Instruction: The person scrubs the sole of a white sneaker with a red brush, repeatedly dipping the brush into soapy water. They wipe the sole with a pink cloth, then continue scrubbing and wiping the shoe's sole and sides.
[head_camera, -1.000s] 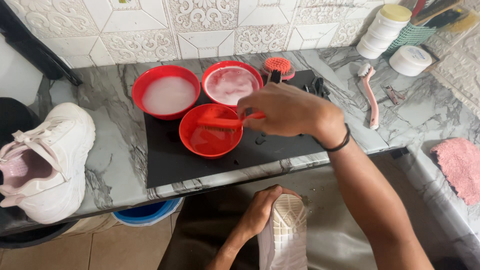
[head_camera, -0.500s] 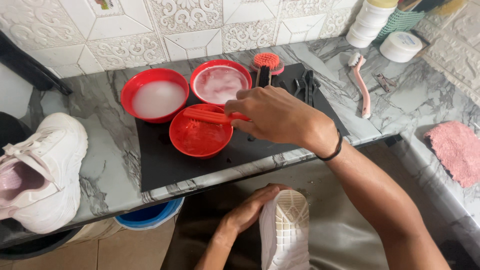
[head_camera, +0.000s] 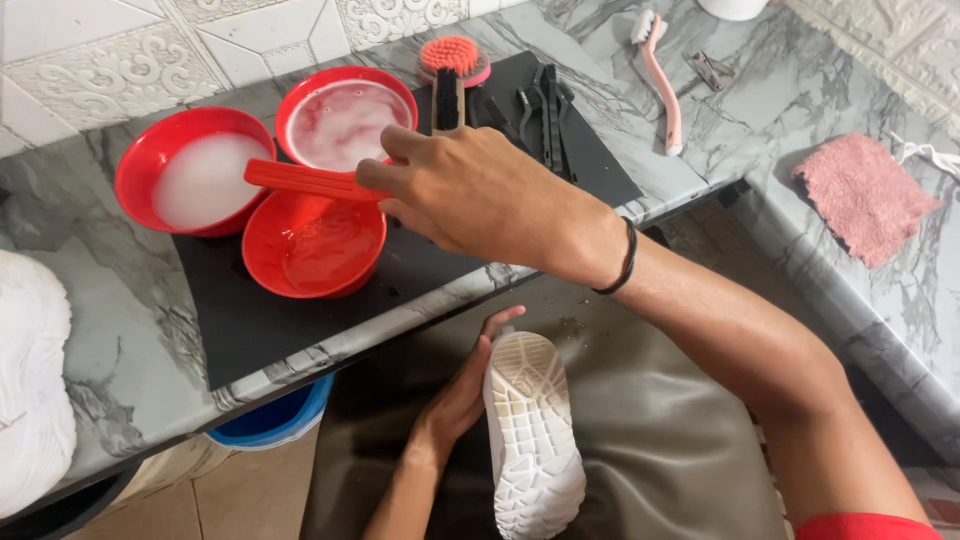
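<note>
Your right hand (head_camera: 480, 195) is closed around 1 end of a red brush handle (head_camera: 305, 180), fingers and thumb pinching it — the handle's long axis runs nearly level across the view, tilted slightly up to the left, pointing from your hand toward the left bowl. It lies above the rim of the front red bowl (head_camera: 315, 245), which holds a reddish liquid; whether it touches the rim you cannot tell. 2 more red bowls sit behind on the same black mat (head_camera: 270, 320): the left bowl (head_camera: 190, 170) with milky liquid, the back bowl (head_camera: 345, 120) with foamy liquid. Your left hand (head_camera: 465, 395) is below the bench (head_camera: 110, 340) edge, gripping a white shoe (head_camera: 530, 440) by its side — sole facing up toward you, its length running from near the bench down toward your lap, heel or toe I cannot tell. A round orange brush (head_camera: 452, 55) rests behind the bowls, a pink-handled brush (head_camera: 665, 85) and a pink cloth (head_camera: 865, 195) lie to the right.
</note>
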